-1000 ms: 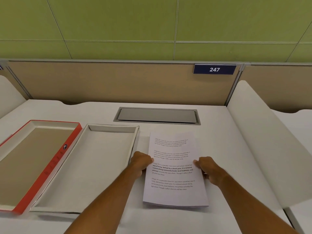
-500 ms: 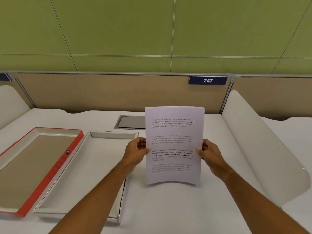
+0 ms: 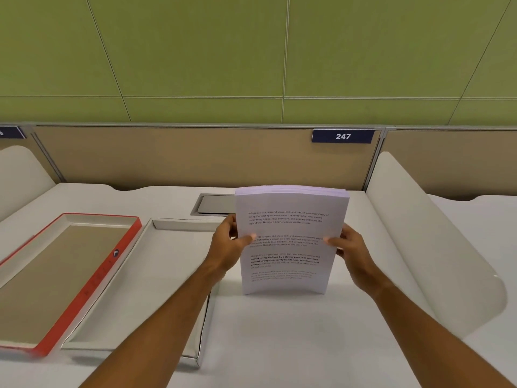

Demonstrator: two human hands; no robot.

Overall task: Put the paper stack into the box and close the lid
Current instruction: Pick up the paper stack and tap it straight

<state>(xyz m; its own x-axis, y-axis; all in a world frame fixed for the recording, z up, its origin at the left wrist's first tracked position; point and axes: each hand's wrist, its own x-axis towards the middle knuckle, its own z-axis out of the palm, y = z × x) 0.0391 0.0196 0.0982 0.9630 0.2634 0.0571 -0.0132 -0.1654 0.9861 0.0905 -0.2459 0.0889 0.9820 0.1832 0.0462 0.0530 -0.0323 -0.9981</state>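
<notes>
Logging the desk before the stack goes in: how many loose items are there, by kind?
Stack of white printed paper, upright on its bottom edge, held by left hand and right hand: 1
Shallow white cardboard box tray: 1
Red-edged cardboard lid, inside up: 1
Total: 3

Desk bay 247
White tabletop (image 3: 279, 345) with a grey cable hatch (image 3: 215, 204), tan partition (image 3: 181, 158), number plate (image 3: 343, 136), green wall (image 3: 251, 51).
</notes>
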